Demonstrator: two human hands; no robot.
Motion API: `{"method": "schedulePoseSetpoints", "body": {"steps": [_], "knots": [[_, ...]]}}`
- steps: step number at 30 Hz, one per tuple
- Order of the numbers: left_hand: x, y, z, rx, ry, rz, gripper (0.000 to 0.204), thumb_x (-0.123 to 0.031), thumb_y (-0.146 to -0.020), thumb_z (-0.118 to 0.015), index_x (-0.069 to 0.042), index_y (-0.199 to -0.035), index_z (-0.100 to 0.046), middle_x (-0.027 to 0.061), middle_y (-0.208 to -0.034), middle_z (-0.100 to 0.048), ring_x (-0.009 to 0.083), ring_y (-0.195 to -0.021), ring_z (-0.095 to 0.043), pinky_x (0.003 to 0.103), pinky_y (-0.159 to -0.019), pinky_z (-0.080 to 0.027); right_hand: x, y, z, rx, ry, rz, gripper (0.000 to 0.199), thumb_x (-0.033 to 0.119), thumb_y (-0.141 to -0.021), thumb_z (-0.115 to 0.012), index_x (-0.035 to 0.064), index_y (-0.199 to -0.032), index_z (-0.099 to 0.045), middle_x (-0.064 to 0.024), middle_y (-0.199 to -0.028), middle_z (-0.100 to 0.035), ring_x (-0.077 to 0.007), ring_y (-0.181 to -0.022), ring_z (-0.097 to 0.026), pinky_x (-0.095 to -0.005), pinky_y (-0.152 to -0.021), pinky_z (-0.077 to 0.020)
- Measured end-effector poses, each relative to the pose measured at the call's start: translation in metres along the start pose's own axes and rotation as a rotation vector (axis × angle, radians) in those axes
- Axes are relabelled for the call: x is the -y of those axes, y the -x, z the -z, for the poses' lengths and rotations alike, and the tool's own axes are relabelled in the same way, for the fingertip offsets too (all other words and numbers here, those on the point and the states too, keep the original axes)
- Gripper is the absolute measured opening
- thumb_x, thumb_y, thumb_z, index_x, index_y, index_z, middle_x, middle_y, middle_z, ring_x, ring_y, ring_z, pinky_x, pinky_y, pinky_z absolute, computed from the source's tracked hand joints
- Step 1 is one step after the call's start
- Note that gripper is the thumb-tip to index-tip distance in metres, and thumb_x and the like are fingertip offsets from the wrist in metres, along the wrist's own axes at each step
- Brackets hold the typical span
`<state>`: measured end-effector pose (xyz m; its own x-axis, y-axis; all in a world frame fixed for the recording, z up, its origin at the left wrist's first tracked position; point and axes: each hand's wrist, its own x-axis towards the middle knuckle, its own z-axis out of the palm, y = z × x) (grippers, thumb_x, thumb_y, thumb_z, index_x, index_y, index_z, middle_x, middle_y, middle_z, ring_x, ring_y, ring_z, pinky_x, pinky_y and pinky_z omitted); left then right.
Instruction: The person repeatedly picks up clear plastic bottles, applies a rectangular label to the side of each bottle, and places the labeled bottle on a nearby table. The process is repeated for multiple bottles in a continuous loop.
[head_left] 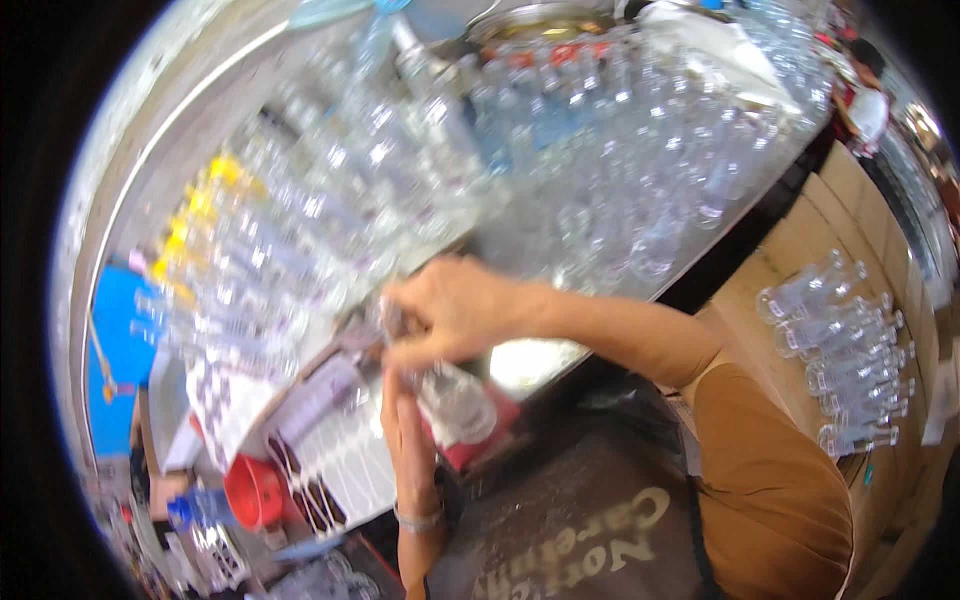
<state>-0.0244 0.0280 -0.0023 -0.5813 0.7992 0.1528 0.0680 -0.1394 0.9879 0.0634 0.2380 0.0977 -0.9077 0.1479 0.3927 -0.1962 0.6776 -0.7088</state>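
Note:
A clear glass bottle (pixel 458 403) is in front of my body, tilted, with its base toward me and its neck toward the far left. My right hand (pixel 465 305) reaches across from the right, its fingers closed around the neck end. From below, my left hand (pixel 405 420) comes up along the bottle's left side and closes near the neck; its fingertips are partly hidden behind my right hand. A flat red pad or cloth (pixel 487 438) shows under the bottle's base. Left of my hands lies a sheet with bottle-shaped labels or stickers (pixel 340 470).
Many clear bottles (pixel 620 180) crowd the table beyond my hands. Yellow-topped ones (pixel 205 205) stand far left. A red cup (pixel 255 492) is near the left edge. More bottles (pixel 840 350) lie on cardboard (pixel 760 270) at right. Another person (pixel 862 100) is far right.

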Motion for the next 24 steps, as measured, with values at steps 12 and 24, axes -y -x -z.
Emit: {"method": "schedulePoseSetpoints", "body": {"steps": [12, 24], "knots": [[-0.043, -0.021, -0.042, 0.063, -0.094, -0.073, 0.071, -0.049, -0.104, -0.047, 0.005, -0.149, -0.038, 0.0236, -0.144, -0.052, 0.0336, -0.134, -0.050, 0.044, -0.114, -0.035, 0.062, 0.129, 0.267, -0.913, 0.373, -0.119, 0.042, 0.045, -0.085, -0.074, 0.0077, -0.105, -0.075, -0.0076, -0.094, -0.074, -0.0177, -0.087, -0.071, -0.0295, -0.077, -0.0552], [-0.028, -0.034, -0.065, 0.135, -0.207, 0.045, 0.046, -0.021, -0.104, -0.055, 0.002, -0.143, -0.047, 0.0186, -0.137, -0.058, 0.0280, -0.122, -0.061, 0.039, -0.105, -0.046, -0.039, 0.123, 0.429, -1.148, 1.105, -0.442, 0.063, 0.060, -0.079, -0.070, -0.0035, -0.075, -0.070, -0.0231, -0.068, -0.067, -0.0364, -0.066, -0.068, -0.0466, -0.063, -0.0515]]}}
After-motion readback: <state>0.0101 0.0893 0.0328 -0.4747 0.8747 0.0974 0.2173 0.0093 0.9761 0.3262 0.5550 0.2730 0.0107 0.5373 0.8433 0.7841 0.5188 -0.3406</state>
